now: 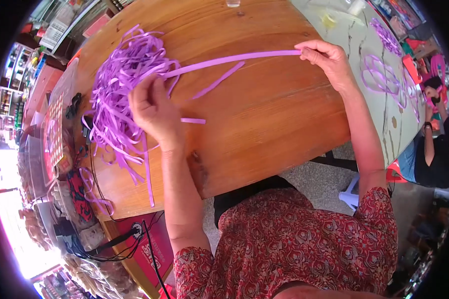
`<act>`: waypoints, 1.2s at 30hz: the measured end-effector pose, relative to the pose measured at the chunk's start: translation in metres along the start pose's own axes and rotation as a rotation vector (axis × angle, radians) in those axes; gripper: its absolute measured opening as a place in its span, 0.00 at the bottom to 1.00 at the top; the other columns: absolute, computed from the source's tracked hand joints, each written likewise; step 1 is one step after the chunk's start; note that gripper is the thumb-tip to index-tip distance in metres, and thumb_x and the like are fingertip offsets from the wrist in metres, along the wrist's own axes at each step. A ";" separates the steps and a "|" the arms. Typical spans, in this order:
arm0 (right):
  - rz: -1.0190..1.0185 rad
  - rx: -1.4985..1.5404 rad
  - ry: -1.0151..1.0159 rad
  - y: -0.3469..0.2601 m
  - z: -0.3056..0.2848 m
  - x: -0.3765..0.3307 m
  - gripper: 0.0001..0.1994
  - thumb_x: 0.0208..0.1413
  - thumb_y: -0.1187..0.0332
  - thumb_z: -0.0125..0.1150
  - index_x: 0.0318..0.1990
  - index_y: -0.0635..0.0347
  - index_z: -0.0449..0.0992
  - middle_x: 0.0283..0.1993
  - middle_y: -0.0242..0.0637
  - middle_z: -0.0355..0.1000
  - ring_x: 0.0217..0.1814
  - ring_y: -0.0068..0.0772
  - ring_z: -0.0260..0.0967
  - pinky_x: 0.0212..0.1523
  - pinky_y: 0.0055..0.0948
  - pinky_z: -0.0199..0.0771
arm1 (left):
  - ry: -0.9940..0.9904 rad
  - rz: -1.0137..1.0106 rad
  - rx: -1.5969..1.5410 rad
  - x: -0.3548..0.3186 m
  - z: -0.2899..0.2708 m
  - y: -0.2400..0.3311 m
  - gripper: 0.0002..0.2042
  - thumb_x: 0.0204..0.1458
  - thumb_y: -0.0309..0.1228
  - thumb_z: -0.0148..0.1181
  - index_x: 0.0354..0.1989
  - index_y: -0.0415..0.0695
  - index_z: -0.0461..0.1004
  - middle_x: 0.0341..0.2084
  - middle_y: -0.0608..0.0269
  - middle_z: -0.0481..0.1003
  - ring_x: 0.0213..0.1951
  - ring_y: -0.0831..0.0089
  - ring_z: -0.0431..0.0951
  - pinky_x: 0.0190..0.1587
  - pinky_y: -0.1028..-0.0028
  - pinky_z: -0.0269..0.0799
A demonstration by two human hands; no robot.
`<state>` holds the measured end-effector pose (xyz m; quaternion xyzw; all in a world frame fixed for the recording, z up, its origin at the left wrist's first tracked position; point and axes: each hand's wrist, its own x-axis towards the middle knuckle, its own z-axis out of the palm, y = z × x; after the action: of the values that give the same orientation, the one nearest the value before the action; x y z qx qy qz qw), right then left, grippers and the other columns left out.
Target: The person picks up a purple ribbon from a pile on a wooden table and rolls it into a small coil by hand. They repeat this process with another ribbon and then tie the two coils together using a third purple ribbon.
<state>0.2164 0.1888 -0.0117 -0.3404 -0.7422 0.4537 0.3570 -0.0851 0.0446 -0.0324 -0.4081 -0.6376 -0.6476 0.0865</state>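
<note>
A narrow purple ribbon strip [234, 58] is stretched between my two hands above the wooden table [264, 119]. My right hand [327, 60] pinches its far end between thumb and fingers. Closed at the other end of the strip, my left hand [154, 107] is beside a big tangled heap of purple ribbon [124, 70]. The left fingertips are partly turned away from view. A short loose purple piece [218, 80] lies on the wood between the hands, and the end of another strip [193, 120] shows just right of my left wrist.
On the right, a pale marbled table [354, 65] bears looped purple ribbon [384, 79]. Another person's arm [428, 134] is at the far right. Black cables [105, 249] run by the lower left table corner. A clear cup [233, 3] stands at the far edge.
</note>
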 end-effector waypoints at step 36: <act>-0.106 0.071 -0.322 -0.020 0.048 0.000 0.09 0.56 0.77 0.53 0.44 0.65 0.74 0.34 0.30 0.73 0.33 0.18 0.67 0.35 0.19 0.69 | -0.652 0.204 -0.167 -0.049 0.057 0.061 0.16 0.47 0.17 0.56 0.47 0.38 0.69 0.36 0.52 0.71 0.34 0.62 0.73 0.36 0.72 0.71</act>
<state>0.1730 0.1608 -0.0095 -0.2109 -0.7901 0.5090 0.2686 0.0095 0.0650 -0.0257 -0.6607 -0.5324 -0.5213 -0.0910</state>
